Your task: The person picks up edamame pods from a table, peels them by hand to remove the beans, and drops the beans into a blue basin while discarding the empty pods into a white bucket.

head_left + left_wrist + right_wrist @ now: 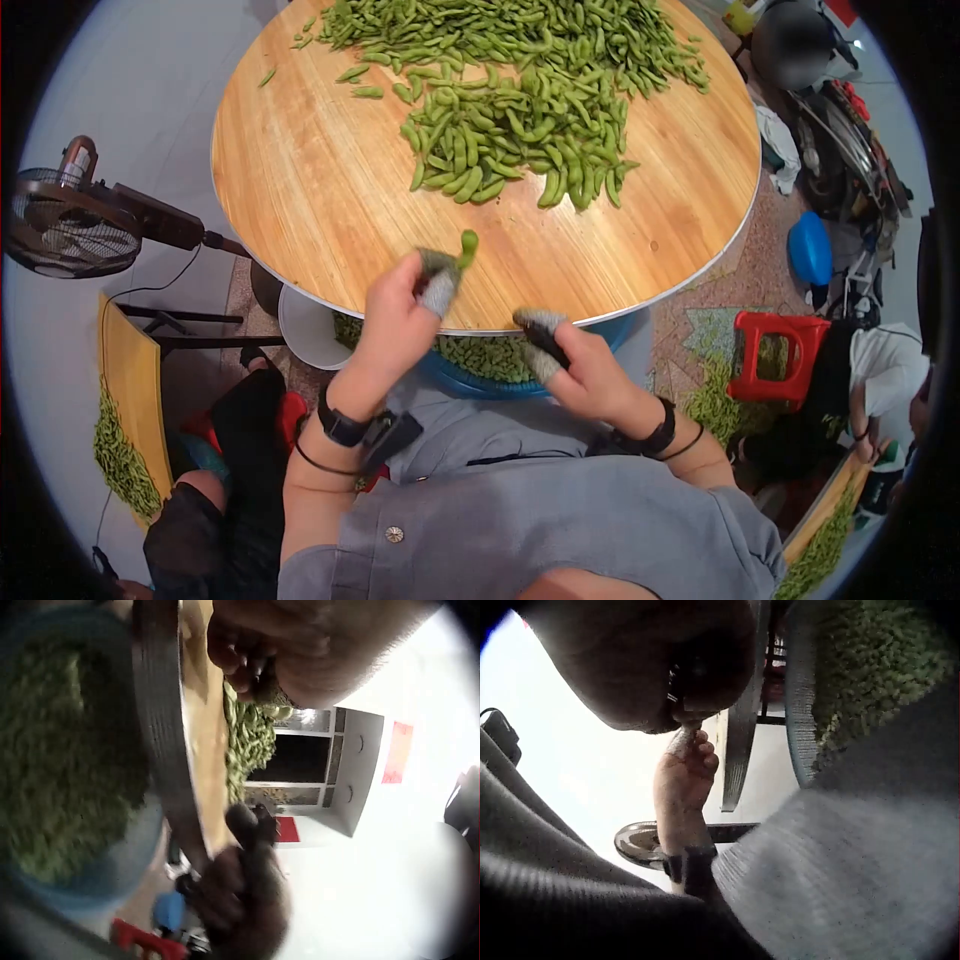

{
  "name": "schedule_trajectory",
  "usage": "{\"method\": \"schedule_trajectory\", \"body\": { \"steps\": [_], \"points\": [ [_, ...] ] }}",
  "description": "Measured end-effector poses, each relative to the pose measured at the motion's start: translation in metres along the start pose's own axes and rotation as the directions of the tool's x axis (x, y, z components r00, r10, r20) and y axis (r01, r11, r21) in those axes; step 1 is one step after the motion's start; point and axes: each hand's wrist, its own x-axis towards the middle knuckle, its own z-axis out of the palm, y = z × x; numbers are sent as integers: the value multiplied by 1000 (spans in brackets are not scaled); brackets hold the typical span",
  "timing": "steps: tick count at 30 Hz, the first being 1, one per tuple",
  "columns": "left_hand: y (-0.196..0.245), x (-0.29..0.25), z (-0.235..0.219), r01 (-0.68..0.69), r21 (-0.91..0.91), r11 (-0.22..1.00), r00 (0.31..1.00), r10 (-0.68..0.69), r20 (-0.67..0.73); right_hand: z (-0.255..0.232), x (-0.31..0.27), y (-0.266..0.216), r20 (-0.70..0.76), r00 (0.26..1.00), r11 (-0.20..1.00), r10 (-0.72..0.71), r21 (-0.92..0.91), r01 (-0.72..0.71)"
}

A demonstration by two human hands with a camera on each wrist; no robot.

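Note:
In the head view my left hand point(395, 315) pinches a green soybean pod point(468, 246) between its covered thumb and forefinger, over the near part of a round wooden table point(320, 210). Grey coverings wrap those two fingertips. My right hand point(590, 375), its thumb and forefinger covered too, hovers by the table's near rim with the fingertips apart and nothing visible between them. A large heap of pods point(520, 120) spreads over the far half of the table. Below the rim, a blue basin point(455, 385) holds many shelled green beans point(490, 358).
Left of the basin stands a white bucket point(305, 325). A fan point(75, 225) is at the left, a red stool point(775, 355) at the right. Pods and scraps point(715, 400) litter the floor by the stool. Other people sit at both sides near yellow boards point(130, 390) with green heaps.

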Motion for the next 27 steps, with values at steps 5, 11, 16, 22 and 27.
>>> {"method": "schedule_trajectory", "body": {
  "steps": [5,11,16,22,27],
  "points": [
    [23,-29,6,344,-603,720,915,-113,387,-7,18,-13,36,999,979,-8,204,0],
    [19,-37,21,248,-615,749,935,-18,355,-6,12,-7,46,999,889,24,456,-43],
    [30,-40,22,7,-321,947,978,61,201,-14,7,-16,137,973,751,185,619,-230],
    [27,-40,23,191,-499,845,963,-63,262,-15,6,-19,174,975,769,141,601,-219],
    [31,-40,21,228,-528,818,955,-82,285,-13,5,-13,183,981,857,60,495,-145]
  ]
}}
